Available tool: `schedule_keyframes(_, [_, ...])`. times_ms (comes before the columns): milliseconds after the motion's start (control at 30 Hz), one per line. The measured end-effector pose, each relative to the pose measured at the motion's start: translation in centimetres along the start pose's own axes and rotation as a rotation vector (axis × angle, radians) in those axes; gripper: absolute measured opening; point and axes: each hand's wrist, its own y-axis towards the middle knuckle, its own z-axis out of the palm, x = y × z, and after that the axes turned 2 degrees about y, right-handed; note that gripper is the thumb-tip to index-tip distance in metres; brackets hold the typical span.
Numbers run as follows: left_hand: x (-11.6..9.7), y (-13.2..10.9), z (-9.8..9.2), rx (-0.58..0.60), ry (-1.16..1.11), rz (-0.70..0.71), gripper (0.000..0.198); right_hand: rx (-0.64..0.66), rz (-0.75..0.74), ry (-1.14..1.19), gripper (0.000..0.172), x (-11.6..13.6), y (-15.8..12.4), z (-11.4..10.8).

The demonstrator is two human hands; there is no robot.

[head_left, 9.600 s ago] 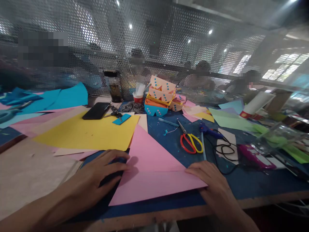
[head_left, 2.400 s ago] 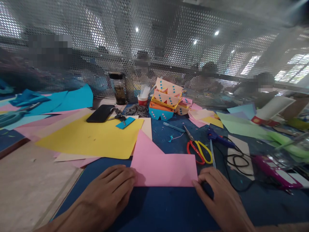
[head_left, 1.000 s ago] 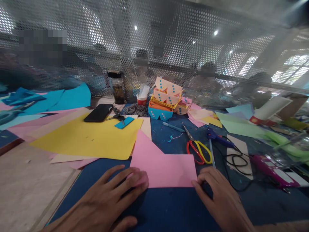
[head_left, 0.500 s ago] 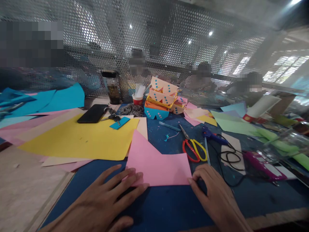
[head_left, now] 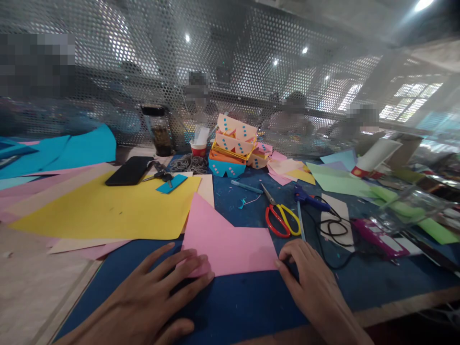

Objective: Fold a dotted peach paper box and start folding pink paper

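Note:
A pink sheet of paper (head_left: pixel 230 247) with a fold and an uneven top edge lies flat on the blue table top. My left hand (head_left: pixel 158 287) is open, its spread fingertips resting on the paper's lower left part. At the lower right corner, the thumb and curled fingers of my right hand (head_left: pixel 309 278) close on the paper's edge; the exact grip there is partly hidden. Scissors with one red and one yellow handle (head_left: pixel 282 218) lie just beyond my right hand. Left of the pink sheet is a large yellow sheet (head_left: pixel 118 206) on other coloured papers.
Behind stand a stack of folded paper pieces (head_left: pixel 233 146), a paper cup (head_left: pixel 199 148) and a lidded jar (head_left: pixel 160 132). A phone (head_left: pixel 129 171) and keys (head_left: pixel 161 176) lie on the papers. To the right are a blue glue gun (head_left: pixel 311 199), its cord and a magenta device (head_left: pixel 381 237).
The whole view shifts slightly, so things appear a little further left. Both hands keep their places on the pink paper, which stays flat.

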Motion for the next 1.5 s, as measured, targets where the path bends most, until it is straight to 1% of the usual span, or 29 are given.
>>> schedule_keyframes(133, [-0.6, 0.5, -0.3, 0.002, -0.057, -0.026, 0.058, 0.017, -0.022, -0.002, 0.006, 0.3, 0.0, -0.1])
schedule_keyframes(233, [-1.1, 1.0, -0.5, 0.025, -0.093, -0.011, 0.063, 0.015, -0.039, -0.028, 0.008, 0.5, 0.0, -0.2])
schedule_keyframes(400, [-1.5, 2.6, -0.6, 0.052, -0.105, 0.039, 0.049, 0.018, -0.042, -0.028, 0.008, 0.8, 0.0, -0.3])
schedule_keyframes(500, [-1.6, 3.2, -0.1, 0.076, -0.118, 0.054, 0.047, 0.015, -0.037, -0.026, 0.007, 0.8, 0.0, -0.3])
schedule_keyframes(667, [-1.5, 3.3, 0.5, 0.1, -0.123, 0.066, 0.046, -0.017, -0.039, -0.022, 0.006, 0.8, 0.0, -0.6])
schedule_keyframes(767, [-1.2, 3.4, 0.3, 0.093, -0.16, 0.075, 0.045, -0.064, -0.06, -0.012, 0.007, 1.9, 0.1, -0.9])
schedule_keyframes(867, [-1.0, 3.4, 0.1, 0.077, -0.188, 0.099, 0.046, -0.124, -0.111, 0.086, 0.006, 4.7, 0.6, -0.9])
schedule_keyframes(933, [-1.0, 3.2, 0.3, 0.064, -0.184, 0.113, 0.048, -0.096, -0.116, 0.163, 0.006, 6.8, 1.2, -0.4])
schedule_keyframes(967, [-1.0, 3.0, 0.4, 0.056, -0.181, 0.114, 0.049, -0.041, -0.107, 0.18, 0.006, 7.7, 1.6, 0.0])
schedule_keyframes(1067, [-1.0, 2.6, 0.9, 0.037, -0.19, 0.114, 0.053, 0.077, -0.102, 0.123, 0.006, 9.5, 2.7, 1.2])
schedule_keyframes(1200, [-0.8, 2.5, 1.2, 0.018, -0.197, 0.127, 0.058, 0.15, -0.092, 0.057, 0.008, 9.8, 3.6, 2.1])
schedule_keyframes(1367, [-0.6, 2.6, 1.1, 0.041, -0.219, 0.131, 0.059, 0.165, -0.087, 0.123, 0.019, 9.7, 3.5, 2.1])
schedule_keyframes(1500, [-0.8, 2.5, 1.4, 0.02, -0.23, 0.128, 0.057, 0.173, -0.064, 0.161, 0.022, 9.6, 3.4, 2.1])
